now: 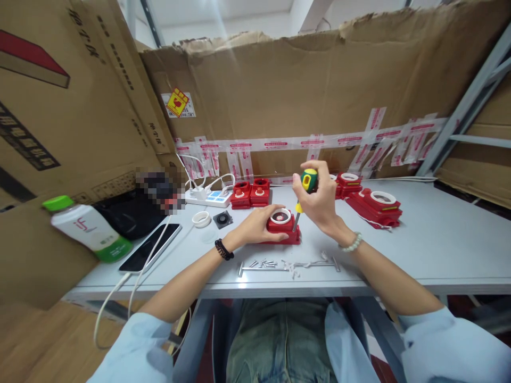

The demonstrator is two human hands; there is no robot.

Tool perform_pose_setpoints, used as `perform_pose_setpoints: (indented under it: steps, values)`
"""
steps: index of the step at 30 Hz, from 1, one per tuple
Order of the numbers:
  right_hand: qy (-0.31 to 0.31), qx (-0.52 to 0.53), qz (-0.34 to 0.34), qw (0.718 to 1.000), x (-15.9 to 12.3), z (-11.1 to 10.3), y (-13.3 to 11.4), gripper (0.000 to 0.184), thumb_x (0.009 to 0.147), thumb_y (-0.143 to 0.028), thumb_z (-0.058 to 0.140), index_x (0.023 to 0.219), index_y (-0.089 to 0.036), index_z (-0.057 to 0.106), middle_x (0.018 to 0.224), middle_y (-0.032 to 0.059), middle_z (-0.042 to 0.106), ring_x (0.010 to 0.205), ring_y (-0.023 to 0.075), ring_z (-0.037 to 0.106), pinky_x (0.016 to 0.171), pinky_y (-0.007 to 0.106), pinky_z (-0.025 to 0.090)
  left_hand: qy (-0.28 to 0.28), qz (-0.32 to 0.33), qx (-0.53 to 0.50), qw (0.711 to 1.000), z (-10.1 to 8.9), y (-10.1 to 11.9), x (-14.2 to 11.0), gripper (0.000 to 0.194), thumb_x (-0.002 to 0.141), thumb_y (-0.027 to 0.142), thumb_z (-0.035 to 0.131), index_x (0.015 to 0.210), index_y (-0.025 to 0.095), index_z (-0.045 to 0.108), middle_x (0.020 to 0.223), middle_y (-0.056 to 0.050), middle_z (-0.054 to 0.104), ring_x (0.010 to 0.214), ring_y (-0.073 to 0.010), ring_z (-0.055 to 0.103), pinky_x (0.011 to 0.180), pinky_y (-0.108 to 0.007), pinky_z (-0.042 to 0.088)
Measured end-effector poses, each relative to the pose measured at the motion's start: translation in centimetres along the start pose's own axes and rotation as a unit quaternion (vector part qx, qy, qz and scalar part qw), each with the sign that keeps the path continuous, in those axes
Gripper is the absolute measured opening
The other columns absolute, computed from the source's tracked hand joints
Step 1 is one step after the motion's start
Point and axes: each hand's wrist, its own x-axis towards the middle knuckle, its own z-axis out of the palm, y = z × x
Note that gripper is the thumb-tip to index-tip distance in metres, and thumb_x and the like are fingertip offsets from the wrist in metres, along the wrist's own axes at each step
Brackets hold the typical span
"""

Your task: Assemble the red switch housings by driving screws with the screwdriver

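A red housing with a white ring on top (288,227) lies on the table in front of me. Over its left side my left hand (261,226) is clasped, thumb on the near face and fingers behind. My right hand (319,197) grips a screwdriver (309,181) with a green and yellow handle. The shaft slants down to the housing's right end; whether the tip sits in a screw is too small to tell. Nearer to me lie several loose screws (264,263) and metal rods with T-shaped ends (263,269), with white scraps around them.
Red housings (375,207) stand at the right, and two red units (250,194) beside a white power strip (209,198). Left of my work are a white ring (201,219), a black square part (222,218), a phone (151,247) with a cable, and a bottle (90,231). Cardboard (279,90) walls the back.
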Motion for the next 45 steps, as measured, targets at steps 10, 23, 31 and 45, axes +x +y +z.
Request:
perform_pose_setpoints:
  steps: [10, 23, 31, 45]
  values:
    - [-0.059, -0.258, -0.018, 0.964, 0.8, -0.4, -0.3, 0.037, 0.082, -0.046, 0.057, 0.107, -0.019, 0.056, 0.058, 0.0027, 0.055, 0.057, 0.0227, 0.057, 0.058, 0.03, 0.038, -0.001, 0.002, 0.006, 1.0, 0.1, -0.1, 0.0, 0.069, 0.073, 0.051, 0.071, 0.13, 0.019, 0.049, 0.122, -0.01, 0.065, 0.108, -0.0278, 0.064, 0.095, -0.038, 0.05]
    - [-0.047, -0.363, -0.058, 0.929, 0.7, -0.1, -3.2, 0.037, 0.085, -0.056, 0.051, 0.084, -0.02, 0.059, 0.055, 0.0067, 0.057, 0.056, 0.0207, 0.056, 0.055, 0.027, 0.026, -0.003, 0.004, 0.0, 1.0, 0.1, 0.0, 0.1, 0.069, 0.073, 0.051, 0.072, 0.129, 0.018, 0.05, 0.124, -0.011, 0.064, 0.109, -0.0294, 0.064, 0.095, -0.04, 0.05]
    - [-0.221, -0.2, -0.081, 0.951, 2.9, -1.3, -2.7, 0.019, 0.087, -0.037, 0.054, 0.084, -0.019, 0.054, 0.065, 0.0027, 0.058, 0.058, 0.0151, 0.05, 0.057, 0.027, 0.029, -0.006, 0.0, 0.007, 1.0, 0.1, -0.2, 0.1, 0.071, 0.072, 0.052, 0.073, 0.13, 0.017, 0.05, 0.122, -0.012, 0.064, 0.107, -0.0301, 0.064, 0.092, -0.039, 0.05]
    - [-0.305, 0.021, -0.056, 0.951, 3.4, -2.3, -0.7, 0.013, 0.081, -0.028, 0.056, 0.09, -0.02, 0.051, 0.073, -0.0033, 0.053, 0.063, 0.0109, 0.045, 0.059, 0.025, 0.036, 0.04, 0.022, -0.222, 0.974, 0.1, 2.6, 2.5, 0.021, 0.086, 0.033, 0.062, 0.085, 0.014, 0.071, 0.091, -0.008, 0.072, 0.091, -0.0206, 0.065, 0.086, -0.032, 0.049]
